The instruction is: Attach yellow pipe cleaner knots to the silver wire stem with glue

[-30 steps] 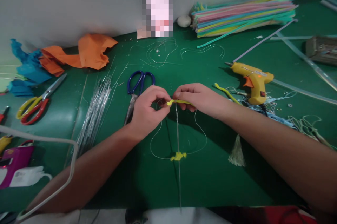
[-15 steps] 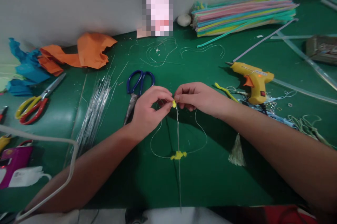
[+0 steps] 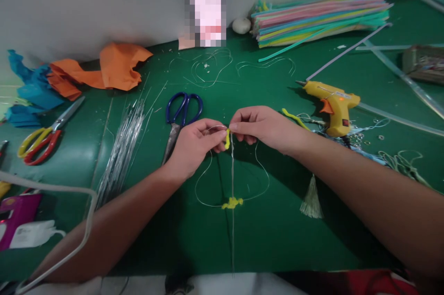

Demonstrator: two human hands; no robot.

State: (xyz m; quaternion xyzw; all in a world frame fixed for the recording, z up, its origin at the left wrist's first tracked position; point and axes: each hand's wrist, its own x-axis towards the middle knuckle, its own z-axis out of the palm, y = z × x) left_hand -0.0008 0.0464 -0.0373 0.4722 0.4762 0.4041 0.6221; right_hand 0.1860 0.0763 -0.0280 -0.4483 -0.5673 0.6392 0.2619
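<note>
The left hand (image 3: pixel 199 144) pinches tight on a short, fuzzy yellow pipe cleaner (image 3: pixel 227 139), dangling right at the fingertips, while the right hand (image 3: pixel 255 125), fingertips closed, grips the top of a thin silver wire stem (image 3: pixel 232 165)! Below that grip, a lumpy yellow fuzzy cluster (image 3: pixel 232 203) sits across the stem.

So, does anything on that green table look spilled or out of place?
A little: small metal rings lie scattered beside the yellow glue gun, loose rather than gathered, with pale blue cords strewn messily nearby. I can't see any clear damage.
</note>
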